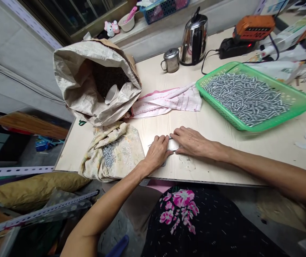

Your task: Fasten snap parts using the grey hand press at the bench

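On the pale wooden table, near its front edge, lies a small flat metal piece (pixel 172 144) with dark long edges. My left hand (pixel 157 150) has its fingers closed on the piece's left end. At the right end, my right hand (pixel 190 141) pinches it between thumb and fingers. Left of my hands, a patterned cloth (pixel 131 142) holds a small heap of metal pins (pixel 109 154). A green basket (pixel 269 126) full of similar silvery pins stands to the right. Beneath my hands and fingers, parts of the metal piece are hidden.
An open sack (pixel 72 89) with a white cup (pixel 112 94) inside stands at the back left. Behind my hands lies a pink and white towel (pixel 171 100). A lidded metal mug (pixel 171 61), a kettle (pixel 194 39) and an orange battery (pixel 254 28) stand farther back.
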The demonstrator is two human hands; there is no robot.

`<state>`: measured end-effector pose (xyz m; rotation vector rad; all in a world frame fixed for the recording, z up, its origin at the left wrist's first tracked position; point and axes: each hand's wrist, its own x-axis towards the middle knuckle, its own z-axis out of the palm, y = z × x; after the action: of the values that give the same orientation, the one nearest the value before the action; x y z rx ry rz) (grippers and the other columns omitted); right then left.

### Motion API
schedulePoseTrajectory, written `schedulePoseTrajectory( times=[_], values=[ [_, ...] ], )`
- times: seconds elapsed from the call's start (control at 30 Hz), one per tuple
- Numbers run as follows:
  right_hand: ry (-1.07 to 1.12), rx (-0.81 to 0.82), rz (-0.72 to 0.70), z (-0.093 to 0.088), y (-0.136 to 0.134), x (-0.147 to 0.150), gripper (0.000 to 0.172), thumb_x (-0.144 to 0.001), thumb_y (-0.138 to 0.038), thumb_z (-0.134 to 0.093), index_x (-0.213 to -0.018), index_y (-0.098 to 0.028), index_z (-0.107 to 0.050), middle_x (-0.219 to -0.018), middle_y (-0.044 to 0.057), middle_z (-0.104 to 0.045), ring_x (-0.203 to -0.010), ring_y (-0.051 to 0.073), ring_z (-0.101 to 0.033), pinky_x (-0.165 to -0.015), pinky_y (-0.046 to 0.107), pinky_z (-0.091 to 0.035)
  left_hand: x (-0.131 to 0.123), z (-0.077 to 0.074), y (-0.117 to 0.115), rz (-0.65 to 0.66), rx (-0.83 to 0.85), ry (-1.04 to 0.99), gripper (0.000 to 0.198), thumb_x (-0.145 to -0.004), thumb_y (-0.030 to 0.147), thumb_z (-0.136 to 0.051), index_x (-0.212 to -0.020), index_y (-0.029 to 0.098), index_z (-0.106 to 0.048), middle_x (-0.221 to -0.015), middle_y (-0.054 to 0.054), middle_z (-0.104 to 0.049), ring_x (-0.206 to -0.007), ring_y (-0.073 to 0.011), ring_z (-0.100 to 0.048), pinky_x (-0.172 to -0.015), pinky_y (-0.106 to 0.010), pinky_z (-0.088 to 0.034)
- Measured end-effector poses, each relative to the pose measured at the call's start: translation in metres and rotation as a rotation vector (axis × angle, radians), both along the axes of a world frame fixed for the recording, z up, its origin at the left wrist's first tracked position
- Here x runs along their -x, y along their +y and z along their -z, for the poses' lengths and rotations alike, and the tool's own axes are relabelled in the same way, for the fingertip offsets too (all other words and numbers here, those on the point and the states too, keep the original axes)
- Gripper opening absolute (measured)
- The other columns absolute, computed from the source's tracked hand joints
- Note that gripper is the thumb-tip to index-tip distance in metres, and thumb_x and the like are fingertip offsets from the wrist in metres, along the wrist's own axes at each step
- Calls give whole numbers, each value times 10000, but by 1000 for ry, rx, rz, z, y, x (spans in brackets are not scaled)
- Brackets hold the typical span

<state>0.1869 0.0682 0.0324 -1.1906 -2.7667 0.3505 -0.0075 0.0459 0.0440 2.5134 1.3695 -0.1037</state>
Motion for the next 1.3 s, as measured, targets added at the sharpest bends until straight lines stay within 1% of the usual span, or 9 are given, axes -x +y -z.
schedulePoseTrajectory(
  times=[0.33, 0.57, 0.67, 0.77, 0.83, 0.93, 1.1, 1.17, 1.3],
  values=[
    [-55, 74, -16, -1, 31, -2, 158, -916, -302, -638, -898, -146, -649, -906, 97, -622, -873, 232, -548, -736, 329, -358, -19, -4, 19, -105, 0, 70, 153, -943, 280, -583, -1049, 173, -610, -1041, -65, -613, -1038, -238, -522, -856, -348, -475],
    [-57, 64, 19, 2, 27, 2, 180, -955, -299, -569, -904, -145, -649, -903, 99, -630, -833, 219, -545, -742, 324, -361, -16, 4, 23, -98, -56, 60, 126, -952, 262, -557, -982, 176, -644, -987, -66, -654, -994, -246, -564, -814, -357, -515],
    [-42, -2, 28, 3, 34, -4, 350, -868, -435, -683, -1044, -136, -641, -1022, 133, -614, -934, 266, -529, -757, 334, -379, -12, 16, 10, -123, -190, -40, 230, -960, 240, -529, -1166, 158, -591, -1192, -116, -639, -1135, -277, -563, -939, -434, -514],
    [-43, 40, -56, 3, 47, -13, 559, -814, -590, -687, -1131, -132, -631, -1082, 155, -599, -957, 289, -524, -779, 355, -394, -12, 32, -18, -116, -324, -179, 407, -973, 233, -491, -1370, 159, -449, -1460, -168, -480, -1390, -319, -404, -1088, -528, -426],
    [-27, 85, -93, 5, 57, -18, 439, -892, -520, -622, -1128, -151, -648, -1070, 140, -610, -947, 270, -536, -794, 349, -388, -15, 41, -37, -79, -327, -225, 480, -970, 264, -502, -1424, 154, -392, -1516, -172, -423, -1460, -328, -305, -1129, -537, -390],
    [-3, 55, -12, 8, 70, -16, 198, -950, -290, -559, -1048, -165, -677, -1029, 109, -639, -944, 239, -549, -790, 328, -364, -22, 46, -53, -51, -268, -250, 497, -971, 303, -510, -1429, 150, -395, -1484, -162, -475, -1441, -318, -351, -1144, -521, -385],
    [-33, -106, 148, -1, 78, 13, 158, -946, -192, -540, -992, -151, -686, -1032, 107, -662, -986, 245, -533, -780, 338, -319, -25, 41, -51, -74, -199, -297, 461, -984, 334, -481, -1408, 161, -423, -1433, -155, -526, -1399, -313, -417, -1154, -550, -354],
    [-25, -140, 62, -9, 69, 33, 177, -932, -180, -558, -1046, -173, -693, -1034, 101, -650, -969, 239, -518, -750, 332, -305, -25, 41, -48, -77, -188, -319, 490, -976, 347, -498, -1417, 152, -410, -1445, -172, -505, -1415, -324, -388, -1142, -571, -357],
    [-30, -85, -404, -17, 38, 75, 113, -904, -220, -622, -947, -236, -726, -964, 72, -607, -902, 221, -471, -665, 316, -266, -25, 40, -58, -66, -157, -328, 427, -952, 389, -542, -1307, 154, -520, -1291, -178, -605, -1268, -335, -535, -1015, -531, -484]
  ],
)
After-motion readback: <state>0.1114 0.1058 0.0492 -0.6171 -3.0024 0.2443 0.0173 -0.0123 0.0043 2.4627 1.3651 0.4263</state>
